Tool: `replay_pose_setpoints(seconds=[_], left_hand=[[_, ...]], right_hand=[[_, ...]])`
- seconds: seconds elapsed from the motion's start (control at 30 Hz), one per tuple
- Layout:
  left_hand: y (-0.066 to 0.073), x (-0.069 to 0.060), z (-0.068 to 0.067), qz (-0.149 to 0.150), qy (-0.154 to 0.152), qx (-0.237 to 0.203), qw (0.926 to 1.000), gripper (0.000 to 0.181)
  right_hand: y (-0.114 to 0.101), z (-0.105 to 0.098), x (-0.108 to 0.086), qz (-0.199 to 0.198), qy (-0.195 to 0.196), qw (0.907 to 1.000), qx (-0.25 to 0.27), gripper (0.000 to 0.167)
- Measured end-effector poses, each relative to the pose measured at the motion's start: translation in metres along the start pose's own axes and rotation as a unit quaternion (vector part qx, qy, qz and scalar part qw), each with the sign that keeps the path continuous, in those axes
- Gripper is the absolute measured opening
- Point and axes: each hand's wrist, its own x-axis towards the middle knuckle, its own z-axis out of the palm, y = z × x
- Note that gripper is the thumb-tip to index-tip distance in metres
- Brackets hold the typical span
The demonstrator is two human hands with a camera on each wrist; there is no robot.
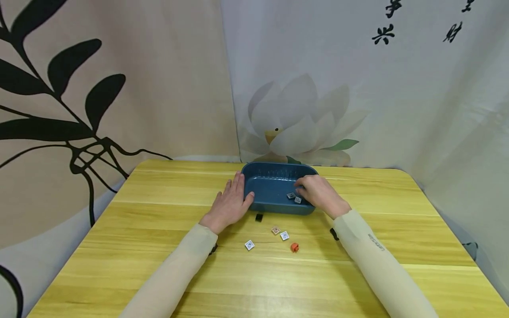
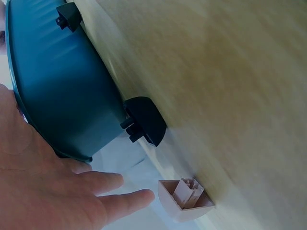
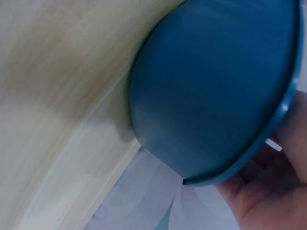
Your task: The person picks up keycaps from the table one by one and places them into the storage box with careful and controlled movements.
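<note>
1. Both my hands are at a dark-blue, rectangular dish with rounded corners (image 1: 266,187): my left hand (image 1: 227,206), with fingers straight and thumb apart, rests at its left side; my right hand (image 1: 321,193) reaches over its right end with bent fingers.
2. Inside the dish, which is glossy, two small, square, grey-and-white pieces (image 1: 298,200) lie close to my right hand.
3. Nearer to me lie one black piece (image 1: 259,217), one pinkish square piece (image 1: 275,230), two white square pieces (image 1: 249,245) with dark marks, and one orange-red piece (image 1: 294,247). My left wrist view shows a pale piece (image 2: 175,213), hollow, with a stem inside.
4. All this is on a yellow wooden table (image 1: 242,287), the dish near its far edge. Behind hangs pale fabric (image 1: 171,66) with black leaves, a white lotus and dark characters.
5. My right fingertips are hidden, so I cannot tell whether they hold something. My cream sleeves (image 1: 379,260) are cut off below; the marks on the pieces are too small to read.
</note>
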Motion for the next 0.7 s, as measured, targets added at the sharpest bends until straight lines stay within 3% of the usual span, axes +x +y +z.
replay_pose_setpoints(seconds=[0.47,0.7], left_hand=[[-0.001,0.001,0.000,0.001,0.001,-0.007,1.0000,0.078],[-0.001,0.000,0.000,0.002,0.001,-0.003,1.0000,0.079]], right_hand=[[-0.018,-0.013,-0.042,-0.040,0.097,0.9945,-0.009,0.026],[-0.032,-0.017,-0.059,-0.057,0.108,0.9924,-0.012,0.027]])
